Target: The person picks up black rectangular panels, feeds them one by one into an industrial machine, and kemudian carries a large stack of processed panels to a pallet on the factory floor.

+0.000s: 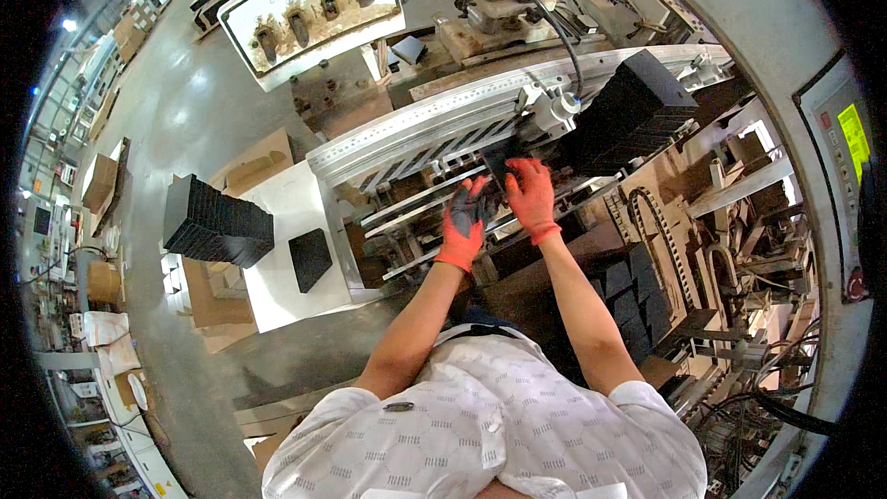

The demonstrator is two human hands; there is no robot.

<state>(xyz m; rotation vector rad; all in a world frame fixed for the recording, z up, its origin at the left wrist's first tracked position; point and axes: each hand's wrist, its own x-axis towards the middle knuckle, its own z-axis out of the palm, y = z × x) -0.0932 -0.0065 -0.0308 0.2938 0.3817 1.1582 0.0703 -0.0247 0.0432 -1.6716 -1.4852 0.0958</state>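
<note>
Both hands wear red gloves over a machine bed of parallel metal rails [416, 214]. My right hand [530, 196] has its fingers bent over the near edge of a dark flat panel [497, 155], gripping it. To its left, my left hand [463, 224] is raised above the rails, fingers stretched out and the grey palm coating partly showing; nothing is visible in it. A tall stack of black panels [628, 115] stands just right of the hands, beside a metal clamp-like fitting [552, 111]. The panel's far end blends into shadow.
Left of the rails, a white table [277, 300] bears a single black panel [310, 261] and another black stack [217, 222]. Ahead stands a white control box [314, 9] with worn switches. A cable chain [665, 240] lies on the right, below a lit screen [854, 140].
</note>
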